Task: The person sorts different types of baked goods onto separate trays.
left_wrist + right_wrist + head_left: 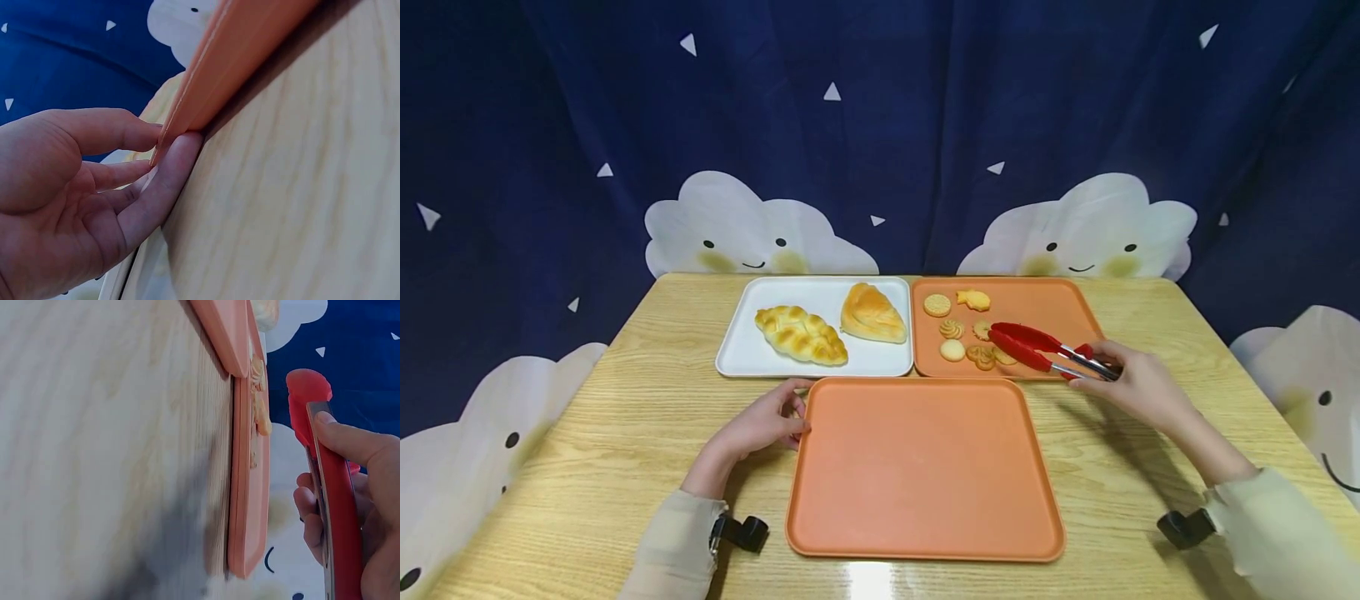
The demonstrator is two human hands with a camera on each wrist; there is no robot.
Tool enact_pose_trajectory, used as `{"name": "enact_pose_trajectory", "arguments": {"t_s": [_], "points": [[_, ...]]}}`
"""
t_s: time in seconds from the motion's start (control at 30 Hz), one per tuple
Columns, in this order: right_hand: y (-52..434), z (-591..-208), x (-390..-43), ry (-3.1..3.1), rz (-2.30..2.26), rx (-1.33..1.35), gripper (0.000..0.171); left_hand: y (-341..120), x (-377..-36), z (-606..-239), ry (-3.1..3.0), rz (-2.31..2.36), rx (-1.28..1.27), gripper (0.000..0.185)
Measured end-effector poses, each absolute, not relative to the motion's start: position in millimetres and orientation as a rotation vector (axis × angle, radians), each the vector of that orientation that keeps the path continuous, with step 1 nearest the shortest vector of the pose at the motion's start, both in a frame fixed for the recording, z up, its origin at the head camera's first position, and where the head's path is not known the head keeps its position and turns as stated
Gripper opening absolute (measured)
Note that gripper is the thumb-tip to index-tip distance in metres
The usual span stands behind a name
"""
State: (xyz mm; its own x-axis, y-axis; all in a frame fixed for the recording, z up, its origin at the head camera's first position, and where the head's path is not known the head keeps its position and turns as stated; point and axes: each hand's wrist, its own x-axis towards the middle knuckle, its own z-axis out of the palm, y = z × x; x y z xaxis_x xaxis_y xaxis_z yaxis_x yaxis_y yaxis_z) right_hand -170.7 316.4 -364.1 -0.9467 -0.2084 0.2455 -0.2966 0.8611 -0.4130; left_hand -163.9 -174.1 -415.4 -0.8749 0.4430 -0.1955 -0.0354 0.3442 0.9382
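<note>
My left hand [767,421] pinches the left rim of the near orange tray [917,467]. In the left wrist view the thumb [112,130] meets the rim on one side, with a finger [165,184] against its other side. My right hand [1138,387] grips metal tongs with red tips [1030,342]. The tips stand parted above the front cookies on the far orange tray [1067,308]. A pale round cookie [952,350], a swirl cookie [951,330] and a heart-like brown cookie [981,357] lie left of them. Another cookie is partly hidden under the tips.
Behind the near tray, a white tray [805,292] carries a braided bread [801,335] and a triangular bread [872,315]. A fish-shaped cookie [974,300] and a round patterned cookie [937,305] lie farther back. A dark blue curtain [895,142] hangs behind the wooden table [655,375].
</note>
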Motion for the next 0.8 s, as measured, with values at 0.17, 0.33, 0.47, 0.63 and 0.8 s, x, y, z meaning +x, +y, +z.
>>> {"name": "enact_pose_trajectory", "arguments": {"t_s": [0.17,0.33,0.47,0.63,0.8], "points": [[331.4,-363.8,-149.1,-2.891,0.694,0.374,0.051,-174.4,-162.9,-413.8,2.178,1.562,0.367,0.06],[347.4,-366.0,-128.9,-2.932,0.688,0.381,0.054,-174.3,-162.9,-413.6,2.176,1.564,0.364,0.06],[360.1,-369.6,-114.5,-2.951,0.691,0.395,0.053,-173.4,-163.2,-414.1,2.18,1.557,0.357,0.058],[374.2,-373.9,-100.9,-2.996,0.707,0.371,0.053,-173.6,-163.4,-414.7,2.175,1.559,0.361,0.058],[386.2,-382.0,-92.4,-3.036,0.694,0.337,0.057,-173.4,-163.3,-414.8,2.174,1.563,0.357,0.058]]}}
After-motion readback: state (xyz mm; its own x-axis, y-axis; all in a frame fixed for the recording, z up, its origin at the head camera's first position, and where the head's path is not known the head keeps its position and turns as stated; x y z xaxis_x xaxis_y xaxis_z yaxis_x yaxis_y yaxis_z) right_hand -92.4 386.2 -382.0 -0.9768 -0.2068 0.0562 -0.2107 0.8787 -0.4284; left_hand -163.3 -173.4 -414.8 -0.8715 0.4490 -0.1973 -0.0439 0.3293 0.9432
